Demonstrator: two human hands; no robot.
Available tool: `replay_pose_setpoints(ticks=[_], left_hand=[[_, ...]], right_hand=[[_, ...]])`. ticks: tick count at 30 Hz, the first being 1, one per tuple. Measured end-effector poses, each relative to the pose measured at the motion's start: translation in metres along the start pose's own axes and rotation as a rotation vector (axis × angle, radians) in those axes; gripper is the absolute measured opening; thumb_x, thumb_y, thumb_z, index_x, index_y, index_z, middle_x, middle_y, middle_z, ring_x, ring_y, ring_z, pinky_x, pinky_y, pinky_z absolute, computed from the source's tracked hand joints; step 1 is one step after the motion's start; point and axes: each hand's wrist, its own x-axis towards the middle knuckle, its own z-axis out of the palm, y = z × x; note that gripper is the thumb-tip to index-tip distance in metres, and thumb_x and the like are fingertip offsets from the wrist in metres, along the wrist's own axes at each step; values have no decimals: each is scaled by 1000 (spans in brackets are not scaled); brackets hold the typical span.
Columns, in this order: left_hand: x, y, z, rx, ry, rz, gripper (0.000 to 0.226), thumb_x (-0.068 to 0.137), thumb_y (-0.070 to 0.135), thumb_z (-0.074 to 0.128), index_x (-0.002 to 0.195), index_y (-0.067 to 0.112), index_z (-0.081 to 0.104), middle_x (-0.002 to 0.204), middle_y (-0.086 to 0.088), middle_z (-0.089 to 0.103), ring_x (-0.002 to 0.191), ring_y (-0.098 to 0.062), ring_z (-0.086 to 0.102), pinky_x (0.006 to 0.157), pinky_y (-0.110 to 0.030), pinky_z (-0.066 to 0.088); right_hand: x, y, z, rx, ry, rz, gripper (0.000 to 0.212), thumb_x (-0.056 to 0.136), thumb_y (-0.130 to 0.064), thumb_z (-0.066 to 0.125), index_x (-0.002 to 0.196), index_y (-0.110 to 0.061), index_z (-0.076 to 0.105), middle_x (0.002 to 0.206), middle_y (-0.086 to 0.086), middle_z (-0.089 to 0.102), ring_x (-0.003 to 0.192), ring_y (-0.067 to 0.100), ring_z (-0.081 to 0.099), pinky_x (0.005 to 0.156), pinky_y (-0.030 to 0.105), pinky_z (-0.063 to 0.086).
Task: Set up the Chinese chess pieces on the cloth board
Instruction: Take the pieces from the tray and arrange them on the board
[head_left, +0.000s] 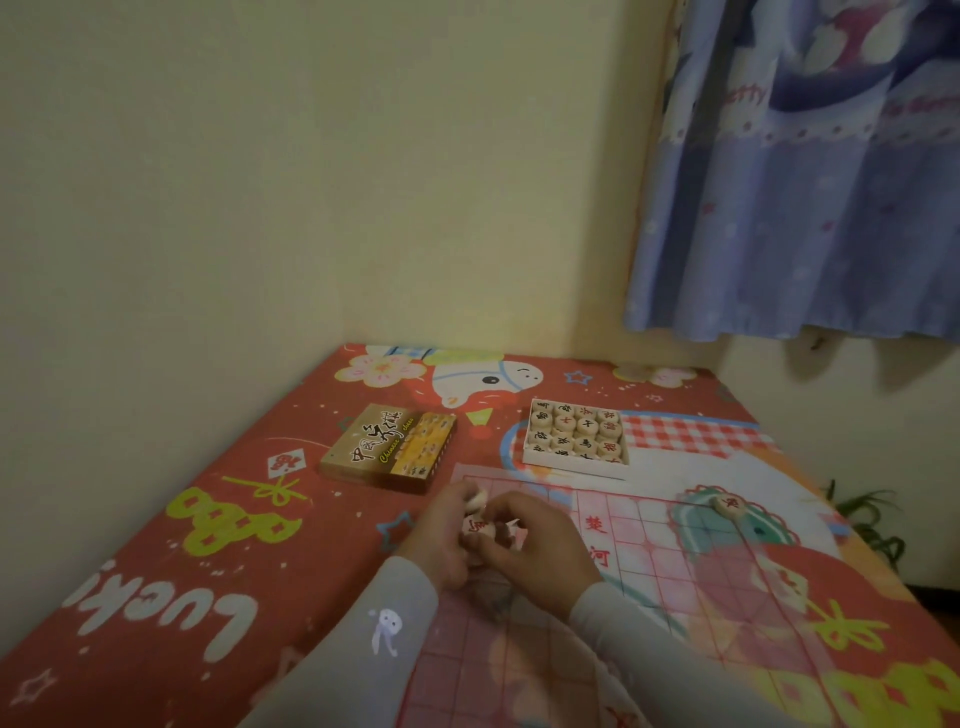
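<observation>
Your two hands meet over the near-left part of the thin pink cloth board with red grid lines (675, 566), which lies spread on a red cartoon-printed bedsheet (208, 519) covering the bed. Your left hand (441, 540) is curled around several round pale wooden chess pieces (475, 525); one shows a red character between your fingers, and another sits at the fingertips near the top of the hand. Your right hand (535, 545) is cupped close against the left, fingers bent narrow and touching the same cluster of pieces, though how many it grips you cannot tell. Both arms wear pale grey sleeves (363, 639).

One single round wooden piece with a red character (729, 505) lies flat on the board's far right part, well apart from your hands. Beyond the board's far edge sits an open white tray of wooden pieces (575, 434), packed in rows with red and black characters facing up. To the left of the tray, on the sheet, lies the brown and yellow cardboard chess box lid (389, 447), printed side up. A blue patterned curtain (805, 182) hangs at the upper right against the cream wall (311, 182).
</observation>
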Motion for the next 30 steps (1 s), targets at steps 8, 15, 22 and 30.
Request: replay_pose_setpoints(ticks=[8,15,22,30], left_hand=[[16,-15,19,-65,-104,25,30,90,20,51,62,16,41,55,-5,41,47,-21,47,47,-27,51],[22,-34,60,11,-276,-5,37,91,20,48,56,20,36,48,2,25,41,-15,33,45,-23,43],[31,-45,90,145,-357,-39,41,95,25,46,57,21,31,48,2,26,40,-15,35,43,-21,43],[38,-45,90,139,-298,-73,41,93,27,53,55,17,42,44,1,39,39,-17,45,42,-26,48]], right_hand=[[-19,53,-62,-10,275,221,7,85,-35,68,86,-30,63,91,-16,65,90,-2,56,76,19,44],[-58,120,-127,-183,449,522,8,92,-31,58,94,-26,64,98,-5,67,88,16,60,70,26,43],[-78,161,-164,-325,495,647,12,91,-23,58,98,-18,66,97,9,70,76,20,54,69,29,45],[-59,183,-161,-382,448,642,17,92,-36,59,100,-22,64,103,3,70,82,18,60,70,28,51]])
